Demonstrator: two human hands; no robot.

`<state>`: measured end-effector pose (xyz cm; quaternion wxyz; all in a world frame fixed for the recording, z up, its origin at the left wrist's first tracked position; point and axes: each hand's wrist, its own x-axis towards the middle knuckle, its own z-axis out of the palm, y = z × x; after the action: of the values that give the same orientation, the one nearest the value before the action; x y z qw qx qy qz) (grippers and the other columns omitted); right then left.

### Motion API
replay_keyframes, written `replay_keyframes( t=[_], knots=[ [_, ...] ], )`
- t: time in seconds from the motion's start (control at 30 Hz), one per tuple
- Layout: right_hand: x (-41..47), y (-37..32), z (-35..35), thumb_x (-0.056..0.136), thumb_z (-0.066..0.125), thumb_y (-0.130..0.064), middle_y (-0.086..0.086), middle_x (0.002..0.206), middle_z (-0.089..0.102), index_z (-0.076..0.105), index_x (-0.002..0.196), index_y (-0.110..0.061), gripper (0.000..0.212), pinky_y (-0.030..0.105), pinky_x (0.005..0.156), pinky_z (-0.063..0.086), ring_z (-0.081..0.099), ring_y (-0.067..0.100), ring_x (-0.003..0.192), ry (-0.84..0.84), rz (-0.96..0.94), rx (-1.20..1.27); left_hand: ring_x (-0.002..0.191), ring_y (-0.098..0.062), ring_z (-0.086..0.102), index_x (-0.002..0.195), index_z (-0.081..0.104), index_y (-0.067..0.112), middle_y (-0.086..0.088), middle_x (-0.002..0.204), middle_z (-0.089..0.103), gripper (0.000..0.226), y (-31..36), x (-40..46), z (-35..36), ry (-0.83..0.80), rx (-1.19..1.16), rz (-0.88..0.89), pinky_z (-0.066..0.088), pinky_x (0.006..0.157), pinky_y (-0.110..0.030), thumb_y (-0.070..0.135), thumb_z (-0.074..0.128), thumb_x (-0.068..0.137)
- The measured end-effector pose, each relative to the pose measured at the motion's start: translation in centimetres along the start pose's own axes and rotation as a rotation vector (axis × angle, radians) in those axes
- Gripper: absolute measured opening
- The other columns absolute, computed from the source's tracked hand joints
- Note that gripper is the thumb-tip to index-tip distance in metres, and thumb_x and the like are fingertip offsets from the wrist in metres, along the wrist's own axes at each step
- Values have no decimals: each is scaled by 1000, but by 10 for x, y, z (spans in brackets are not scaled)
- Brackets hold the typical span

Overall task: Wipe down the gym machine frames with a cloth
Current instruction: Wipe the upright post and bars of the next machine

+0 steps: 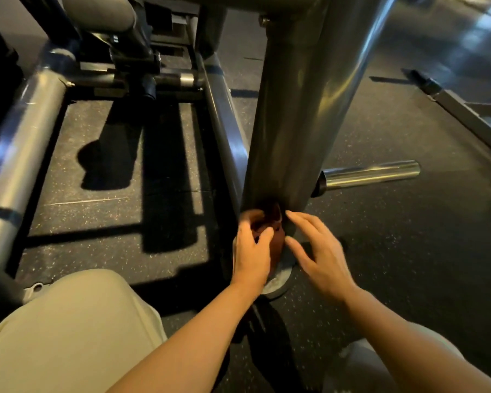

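left hand (251, 245) grips the dark red cloth (272, 231) against the foot of the grey frame post (289, 123); right hand (318, 251), fingers spread loose, touches the post just beside the cloth.

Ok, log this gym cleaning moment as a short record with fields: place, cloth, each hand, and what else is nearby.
place: base of the upright frame post, on speckled rubber floor
cloth: brown cloth bunched against the post's foot
left hand: left hand grips the cloth
right hand: right hand, fingers spread, fingertips at the post, holding nothing
nearby: chrome peg sticking out to the right; round foot plate under the post
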<state>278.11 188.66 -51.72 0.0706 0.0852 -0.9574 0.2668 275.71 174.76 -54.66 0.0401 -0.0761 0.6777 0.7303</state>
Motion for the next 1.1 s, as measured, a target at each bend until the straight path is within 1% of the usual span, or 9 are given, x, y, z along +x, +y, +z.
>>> replay_keyframes(
  t=[0.1, 0.17, 0.23, 0.33, 0.47, 0.67, 0.87, 1.03, 1.1],
  knots=[
    [-9, -23, 7, 94, 59, -16, -15, 135, 55, 46, 138, -36, 50, 28, 100, 48, 51, 3, 126, -65, 298, 809, 103, -17, 62, 102, 57, 33, -2, 108, 65, 18, 18, 1, 1, -100, -87, 38, 51, 90, -33, 24, 53, 87],
    [-8, -34, 9, 89, 62, 1, -10, 119, 65, 56, 128, -27, 48, 31, 97, 52, 61, 6, 115, 45, 348, 908, 98, -19, 66, 95, 63, 29, -3, 100, 68, 20, 19, 1, -3, -160, -68, 39, 53, 86, -30, 13, 52, 91],
    [-6, -41, 11, 85, 63, 9, -5, 107, 69, 62, 114, -20, 41, 33, 97, 52, 65, 5, 104, 220, 378, 787, 98, -20, 65, 90, 69, 28, -2, 98, 70, 21, 20, 6, -6, -192, -16, 85, 52, 88, -28, 13, 55, 90],
    [2, -48, 4, 87, 62, 7, -7, 103, 67, 65, 107, -17, 32, 27, 95, 52, 63, 2, 100, 494, 304, 588, 114, -20, 58, 99, 72, 38, -3, 114, 67, 25, 22, 20, -10, -137, 116, 220, 43, 105, -40, 45, 54, 83],
    [28, -52, 0, 87, 63, 0, 4, 115, 55, 66, 114, -8, 28, 26, 97, 47, 53, 13, 108, 783, 39, 208, 127, -13, 51, 118, 66, 36, 2, 134, 57, 33, 31, 27, -18, -116, 70, 231, 36, 113, -41, 33, 50, 90],
    [46, -16, 46, 83, 65, -13, 12, 135, 36, 62, 115, -8, 33, 53, 97, 44, 36, 34, 125, 597, -51, -211, 127, 0, 46, 120, 55, 38, 6, 138, 55, 42, 20, 25, -19, -221, 149, 189, 31, 113, -21, 4, 46, 98],
    [75, -31, 15, 85, 66, -5, 12, 133, 35, 49, 124, -10, 43, 44, 105, 44, 44, 33, 121, 772, -163, -102, 126, -7, 48, 133, 48, 30, 6, 133, 54, 46, 35, 30, -11, -90, 168, 317, 36, 110, -28, 5, 49, 94],
    [44, -1, 27, 90, 65, -9, 23, 132, 46, 65, 114, 6, 29, 49, 99, 47, 48, 38, 122, 548, -336, -336, 128, -4, 46, 133, 46, 34, 7, 136, 52, 45, 48, 30, -12, -87, 151, 384, 36, 113, -34, 14, 47, 93],
    [53, -7, 9, 90, 64, -10, 25, 133, 44, 63, 116, 6, 31, 47, 100, 47, 47, 40, 124, 599, -331, -294, 129, -5, 46, 131, 46, 34, 5, 137, 52, 46, 65, 38, -10, -85, 161, 438, 35, 114, -34, 17, 45, 89]
  ],
)
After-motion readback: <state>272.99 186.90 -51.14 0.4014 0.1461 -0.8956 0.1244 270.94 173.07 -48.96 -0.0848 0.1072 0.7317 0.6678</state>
